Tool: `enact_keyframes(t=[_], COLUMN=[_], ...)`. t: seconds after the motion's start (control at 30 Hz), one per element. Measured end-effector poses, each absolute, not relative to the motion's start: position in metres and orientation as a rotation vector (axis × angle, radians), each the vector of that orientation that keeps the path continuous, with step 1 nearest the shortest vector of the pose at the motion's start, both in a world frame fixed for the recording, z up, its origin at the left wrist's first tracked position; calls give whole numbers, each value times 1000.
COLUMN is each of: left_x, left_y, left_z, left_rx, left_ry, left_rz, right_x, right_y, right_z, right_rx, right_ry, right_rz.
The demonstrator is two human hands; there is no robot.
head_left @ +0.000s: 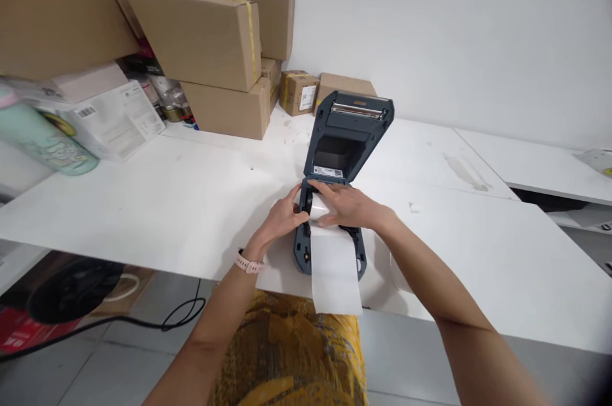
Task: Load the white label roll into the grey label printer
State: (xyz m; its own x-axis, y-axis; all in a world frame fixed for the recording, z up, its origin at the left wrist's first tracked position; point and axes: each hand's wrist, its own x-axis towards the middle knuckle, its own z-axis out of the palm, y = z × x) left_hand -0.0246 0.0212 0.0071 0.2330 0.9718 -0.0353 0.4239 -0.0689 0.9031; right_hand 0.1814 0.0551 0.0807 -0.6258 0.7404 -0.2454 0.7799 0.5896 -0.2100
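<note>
Seemingly for support, the left hand [282, 217], grip unclear, touches the mid-frame printer [336, 152]; the right hand [354, 204] holds its paper roll [319, 206].

Paper roll [319, 206] partly hidden by right hand [352, 204], bottle [50, 139] cropped

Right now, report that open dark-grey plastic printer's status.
Left hand at left rim of printer. Right hand over white paper roll. Lid raised. White paper strip draped across front edge.
</note>
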Motion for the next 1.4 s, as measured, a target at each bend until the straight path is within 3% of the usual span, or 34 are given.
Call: enact_keyframes(t=[0.1,0.2,0.37,0.53,0.73,0.83,1.07,1.27,1.4], left_x=[-25,-24,-25,-26,-26,-26,-26,-27,-27], left_y=[21,21,21,21,22,22,24,26,26], left_z=[8,10,8,5,5,4,0,-2,0], left_rx=[1673,1690,1637,1667,1660,1626,1571,1611,1639], left_ry=[1344,1349,1320,1300,1315,1292,1289,1268,1292], left_rz=[790,772,791,817,823,823,832,845,811], right_x=[172,173,218,301,347,338,340,399,388], right_y=[54,60,49,32,51,67,71,16,-9], right_z=[65,66,113,145,92,53,21,17,-10], right_rx=[1326,1346,1134,1269,1987,2194,2135,2311,2256], right_ry=[2620,2640,2870,3092,2833,2722,2670,2534,2477], right_rz=[-337,-446,-980,-1030,-1438,-1438,-1580,-1672,-1776])
